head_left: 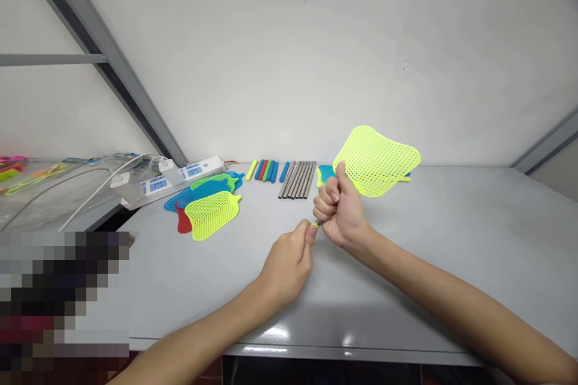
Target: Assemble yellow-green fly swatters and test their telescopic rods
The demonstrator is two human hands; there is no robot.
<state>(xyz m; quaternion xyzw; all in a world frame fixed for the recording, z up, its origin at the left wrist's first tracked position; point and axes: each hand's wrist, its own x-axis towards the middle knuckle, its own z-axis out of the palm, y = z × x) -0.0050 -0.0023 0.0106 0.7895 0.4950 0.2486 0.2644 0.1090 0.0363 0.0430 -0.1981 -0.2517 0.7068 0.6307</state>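
Two hands on a yellow swatter (377, 159), held above the desk (451, 277). The right hand (339, 207) is curled in a fist around the shaft just below the mesh, thumb up; the left hand (289, 261), nearer and to the left, is wrapped around the lower end, a bit of yellow grip (315, 225) showing. Far side, left to right: power strip (180, 178), loose mesh heads (213, 216) overlapping, coloured grips (265, 171), and a row of metal rods (298, 180). A blue head (326, 172) lies partly hidden behind the right hand.
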